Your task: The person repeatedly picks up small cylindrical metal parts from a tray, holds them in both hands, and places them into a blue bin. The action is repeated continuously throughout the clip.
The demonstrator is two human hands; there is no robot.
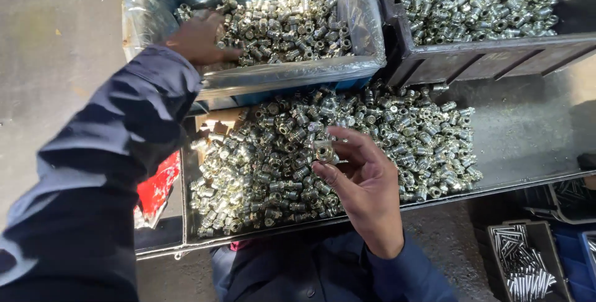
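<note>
My right hand (pixel 366 181) hovers over a heap of small shiny metal fittings (pixel 385 128) on a flat metal tray (pixel 528 134), pinching one fitting (pixel 324 151) between thumb and fingertips. My left hand (pixel 200 38), in a dark blue sleeve, reaches into a plastic-lined blue bin (pixel 292 75) just behind the tray, resting on the fittings (pixel 292 22) inside it with the fingers curled down among them. Whether it holds any of them is hidden.
A black bin (pixel 484 60) full of the same fittings stands at the back right. Lower right, a small box of silver pins (pixel 524 265) sits on the floor. A red packet (pixel 158 184) lies left of the tray. Grey concrete floor (pixel 56 60) stretches to the left.
</note>
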